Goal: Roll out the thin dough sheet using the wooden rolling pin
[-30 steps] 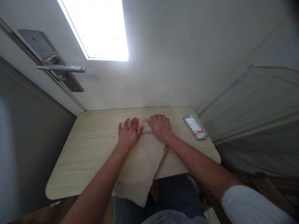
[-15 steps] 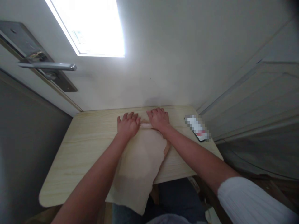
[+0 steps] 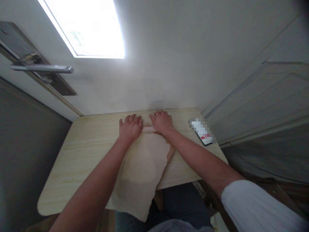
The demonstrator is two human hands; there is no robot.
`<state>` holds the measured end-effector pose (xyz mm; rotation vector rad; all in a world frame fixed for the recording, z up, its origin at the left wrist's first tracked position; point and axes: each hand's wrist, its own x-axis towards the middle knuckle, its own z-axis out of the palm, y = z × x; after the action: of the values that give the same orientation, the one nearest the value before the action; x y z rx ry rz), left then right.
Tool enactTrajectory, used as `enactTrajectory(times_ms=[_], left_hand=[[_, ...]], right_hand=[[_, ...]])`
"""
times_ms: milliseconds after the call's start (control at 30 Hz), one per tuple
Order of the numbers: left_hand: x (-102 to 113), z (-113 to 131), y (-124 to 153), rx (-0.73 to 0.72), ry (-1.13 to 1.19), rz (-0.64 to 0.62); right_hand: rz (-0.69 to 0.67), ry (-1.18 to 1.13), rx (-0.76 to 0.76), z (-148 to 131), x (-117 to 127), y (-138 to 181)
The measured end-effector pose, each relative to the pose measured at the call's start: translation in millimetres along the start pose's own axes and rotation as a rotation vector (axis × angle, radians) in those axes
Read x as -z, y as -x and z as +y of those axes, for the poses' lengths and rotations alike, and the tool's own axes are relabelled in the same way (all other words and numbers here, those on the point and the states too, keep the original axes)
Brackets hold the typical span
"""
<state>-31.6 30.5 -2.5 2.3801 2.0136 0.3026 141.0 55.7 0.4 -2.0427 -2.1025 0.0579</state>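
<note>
A beige sheet with a ragged right edge, paper or thin leather, (image 3: 142,167) lies on the table and hangs over its near side. A browner layer shows beneath it on the right. Along its far end runs a pale, narrow folded or rolled strip (image 3: 148,129). My left hand (image 3: 131,126) rests palm down on the strip's left end, fingers spread. On the right end lies my right hand (image 3: 161,121), also palm down, fingers stretched forward and thumb apart. Both palms hide the strip's ends.
The pale wooden table (image 3: 79,154) stands against a white door with a metal handle (image 3: 42,68) and a bright window (image 3: 96,29). A phone with a blurred screen (image 3: 202,132) lies at the table's right edge. A cable (image 3: 260,170) runs along the right wall.
The whole view has shifted slightly, so everything sits a little farther left. Both hands stay on the strip, with hardly any visible movement over the table.
</note>
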Motion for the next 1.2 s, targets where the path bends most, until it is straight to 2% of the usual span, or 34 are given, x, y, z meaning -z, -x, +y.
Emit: enactTrajectory(times_ms=[100,267,400,600,700,833,1200], left_hand=[[3,4,20,-0.004,0.005,0.036],[9,9,55,-0.018,0.016,0.029],[14,13,91,-0.023,0.029,0.015],[20,20,158,-0.033,0.006,0.020],[20,21,179,-0.040,-0.001,0.015],[14,21,172,-0.031,0.003,0.047],[3,15,81,-0.033,0.056,0.081]], right_hand=[[0.020,-0.011,-0.006,-2,3,18],[0.035,-0.017,0.017,-5,7,58],[0.051,-0.018,0.078,-4,6,97],[0.042,-0.038,0.189,4,6,166],[0.043,-0.051,0.245,7,5,188],[0.033,-0.067,0.232,8,2,181],[0.005,-0.083,0.150,5,1,91]])
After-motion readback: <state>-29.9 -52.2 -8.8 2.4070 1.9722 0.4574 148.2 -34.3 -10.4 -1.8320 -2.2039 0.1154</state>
